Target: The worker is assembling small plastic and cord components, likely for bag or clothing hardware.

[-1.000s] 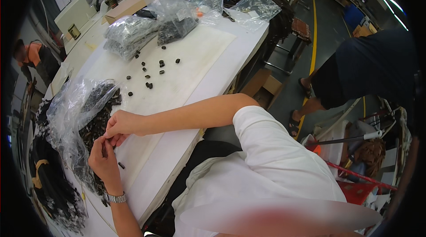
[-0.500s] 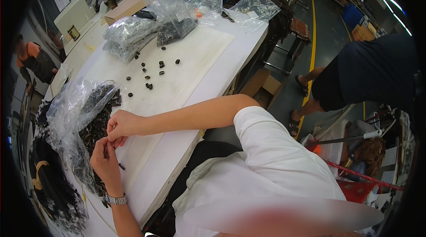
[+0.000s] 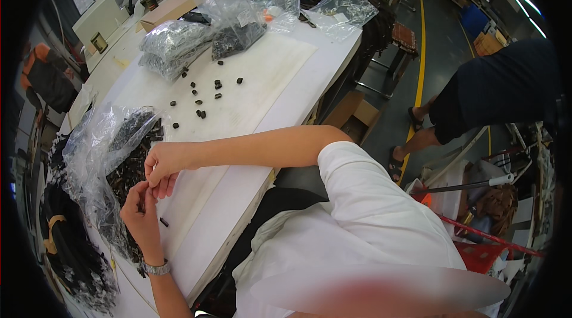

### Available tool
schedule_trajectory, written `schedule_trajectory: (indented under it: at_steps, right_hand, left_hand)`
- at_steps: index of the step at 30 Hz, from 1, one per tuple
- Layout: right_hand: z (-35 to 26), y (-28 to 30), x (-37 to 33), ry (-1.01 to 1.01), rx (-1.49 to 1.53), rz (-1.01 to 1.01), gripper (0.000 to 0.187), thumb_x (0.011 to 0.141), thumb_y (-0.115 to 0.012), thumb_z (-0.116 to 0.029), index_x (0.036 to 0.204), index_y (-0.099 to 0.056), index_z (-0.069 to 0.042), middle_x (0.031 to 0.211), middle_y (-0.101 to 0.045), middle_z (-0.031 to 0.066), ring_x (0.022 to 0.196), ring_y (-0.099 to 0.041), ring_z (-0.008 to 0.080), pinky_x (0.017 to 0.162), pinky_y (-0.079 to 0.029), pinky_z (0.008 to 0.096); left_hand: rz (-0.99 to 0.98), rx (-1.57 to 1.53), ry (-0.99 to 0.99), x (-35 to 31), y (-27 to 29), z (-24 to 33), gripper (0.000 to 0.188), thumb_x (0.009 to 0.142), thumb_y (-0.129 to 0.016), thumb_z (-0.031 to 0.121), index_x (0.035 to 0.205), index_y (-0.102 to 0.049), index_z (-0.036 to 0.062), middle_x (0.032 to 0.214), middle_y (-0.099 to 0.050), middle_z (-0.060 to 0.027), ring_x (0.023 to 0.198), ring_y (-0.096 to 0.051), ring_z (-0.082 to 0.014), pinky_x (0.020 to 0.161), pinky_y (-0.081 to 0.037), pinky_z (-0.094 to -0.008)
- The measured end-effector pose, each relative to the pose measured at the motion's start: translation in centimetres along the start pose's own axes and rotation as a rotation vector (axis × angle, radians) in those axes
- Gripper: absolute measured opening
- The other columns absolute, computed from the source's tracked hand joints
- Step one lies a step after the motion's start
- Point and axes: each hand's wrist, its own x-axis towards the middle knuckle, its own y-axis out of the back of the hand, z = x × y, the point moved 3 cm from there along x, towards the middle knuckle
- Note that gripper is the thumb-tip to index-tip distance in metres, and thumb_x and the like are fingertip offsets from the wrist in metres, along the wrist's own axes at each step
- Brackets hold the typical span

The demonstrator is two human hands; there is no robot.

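Note:
Fingertips of both hands meet over the left side of the white table (image 3: 262,88). My left hand (image 3: 140,213), with a metal watch at the wrist, is closed in a pinch, and what it holds is too small to make out. My right hand (image 3: 167,166) reaches across from the right, its fingers also pinched against the left fingertips. Beside them, a pile of small dark tube pieces (image 3: 128,175) lies in an open clear plastic bag (image 3: 89,151). One dark piece (image 3: 164,222) lies alone by my left hand. Several short black pieces (image 3: 218,84) are scattered farther off.
Filled clear bags (image 3: 173,47) and a cardboard box (image 3: 170,8) stand at the back of the table. A dark coiled bundle (image 3: 59,234) lies at the left edge. One person in dark clothes (image 3: 500,94) stands on the right; another (image 3: 47,76) is at far left.
My right hand's fingers have shifted slightly, with the lower fingers more extended against the left fingertips. The person at far left has leaned or turned. The scattered pieces stay put.

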Motion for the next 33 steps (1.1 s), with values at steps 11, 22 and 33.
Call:
schedule_trajectory:
  at_steps: [11, 22, 33]
  right_hand:
    - [-1.4, -1.2, -0.8, 0.100, -0.048, -0.169, 0.009, 0.090, -0.069, 0.000, 0.093, -0.066, 0.008, 0.086, -0.076, 0.0210, 0.076, -0.078, 0.0275, 0.072, -0.067, 0.0361]
    - [-2.6, -1.7, -1.7, 0.288, -0.387, 0.000, 0.010, 0.089, -0.069, -0.003, 0.085, -0.063, 0.005, 0.079, -0.076, 0.0149, 0.068, -0.076, 0.0188, 0.063, -0.060, 0.0286]
    - [-2.9, -2.3, -2.1, 0.279, -0.444, -0.087, 0.010, 0.089, -0.070, -0.003, 0.085, -0.064, 0.004, 0.079, -0.076, 0.0137, 0.068, -0.076, 0.0180, 0.065, -0.060, 0.0284]
  left_hand:
    - [-0.254, -0.587, 0.296, 0.6, 1.0, -2.7, 0.010, 0.100, -0.068, 0.011, 0.099, -0.064, 0.0021, 0.073, -0.058, 0.0073, 0.049, -0.032, 0.0042, 0.045, -0.016, -0.0177]
    - [-0.346, -0.887, 0.449, 0.7, 0.3, -3.7, 0.013, 0.099, -0.069, 0.013, 0.104, -0.061, 0.0048, 0.083, -0.064, -0.0007, 0.044, -0.034, 0.0026, 0.039, -0.021, -0.0165]
    - [-0.356, -0.766, 0.426, 0.6, 0.9, -3.7, 0.010, 0.096, -0.070, 0.008, 0.099, -0.061, 0.0044, 0.079, -0.065, 0.0010, 0.045, -0.038, 0.0017, 0.040, -0.024, -0.0161]
